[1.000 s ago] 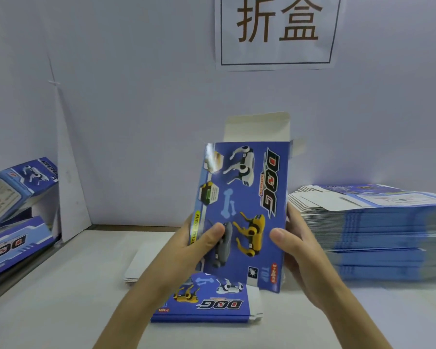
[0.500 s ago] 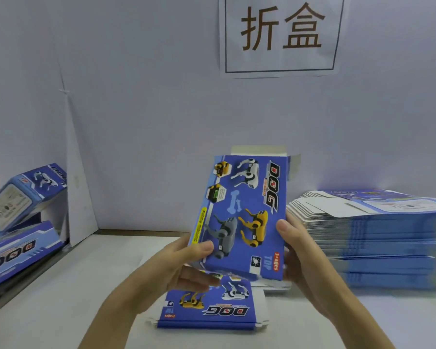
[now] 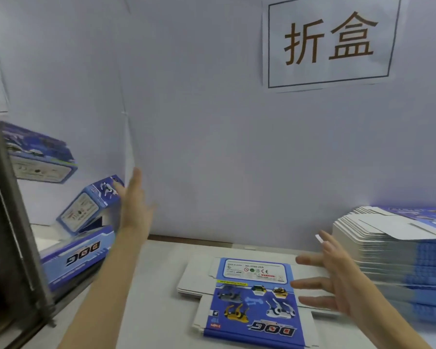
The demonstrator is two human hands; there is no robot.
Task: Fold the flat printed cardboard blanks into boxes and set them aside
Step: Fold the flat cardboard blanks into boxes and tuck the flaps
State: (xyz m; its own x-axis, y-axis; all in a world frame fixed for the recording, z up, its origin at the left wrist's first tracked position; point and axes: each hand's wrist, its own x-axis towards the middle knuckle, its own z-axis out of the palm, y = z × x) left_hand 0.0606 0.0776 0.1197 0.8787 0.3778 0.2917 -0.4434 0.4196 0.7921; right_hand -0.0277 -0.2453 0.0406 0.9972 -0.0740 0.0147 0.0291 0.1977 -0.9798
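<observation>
My left hand [image 3: 134, 207] is stretched out to the left with straight fingers and holds nothing. Just beyond its fingertips a folded blue box [image 3: 91, 207] leans on another folded box [image 3: 73, 255]. A third folded box [image 3: 38, 157] shows blurred above them, further left. My right hand [image 3: 337, 280] hovers with spread fingers over the right edge of a flat blue printed blank [image 3: 254, 298] that lies on the white table [image 3: 156, 285]. More white blanks lie under that one.
A tall stack of flat blanks [image 3: 400, 260] stands at the right, close to my right hand. A dark metal post [image 3: 8, 222] rises at the left edge. A white wall with a paper sign [image 3: 330, 44] closes the back.
Both hands have let go of the folded box they held upright. My left hand swung out to the left, and my right hand dropped toward the flat blank. The view turned left.
</observation>
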